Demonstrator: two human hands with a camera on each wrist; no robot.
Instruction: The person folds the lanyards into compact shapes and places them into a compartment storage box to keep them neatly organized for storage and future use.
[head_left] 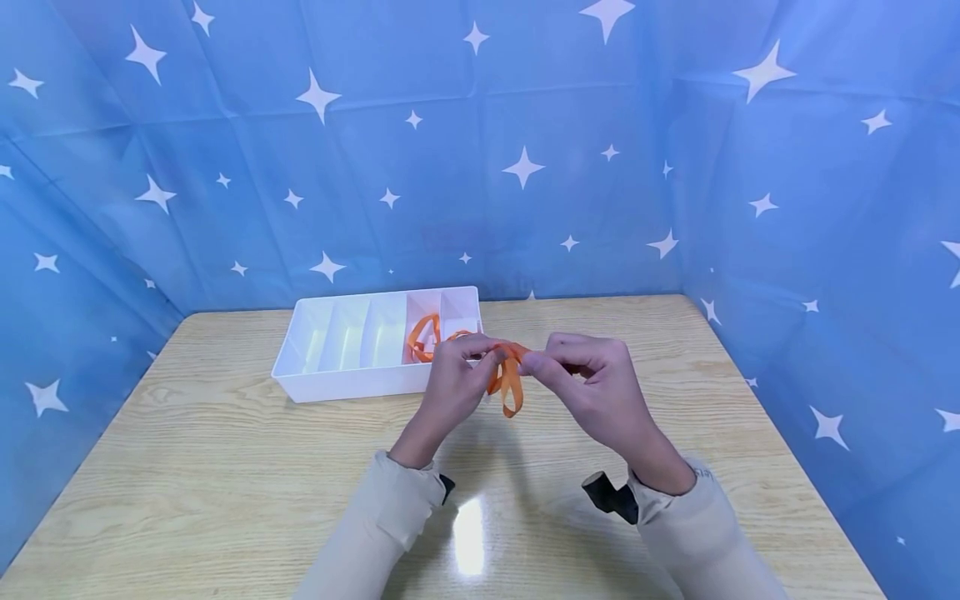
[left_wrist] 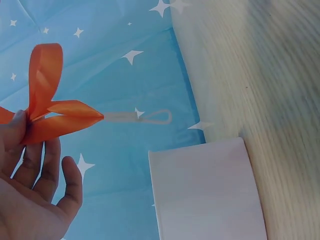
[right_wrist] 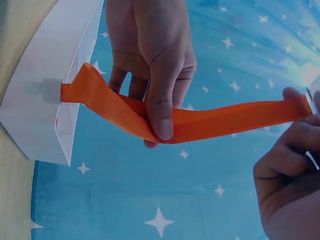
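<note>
Between my hands is an orange ribbon lanyard (head_left: 512, 387), its strap folded into loops hanging above the table. A pale translucent fitting with a thin loop (left_wrist: 132, 117) is attached at one end, also visible in the right wrist view. My left hand (head_left: 467, 371) pinches the strap between thumb and fingers. To its right, my right hand (head_left: 592, 379) pinches another part of the strap; its fingertips are partly cut off in the right wrist view. Behind the left hand, more orange ribbon (head_left: 423, 340) lies inside the white divided box (head_left: 352, 385).
The box stands at the back of the wooden table (head_left: 225, 483), left of the hands, with several compartments. A blue curtain with white stars (head_left: 450, 167) rises behind the table and along its sides.
</note>
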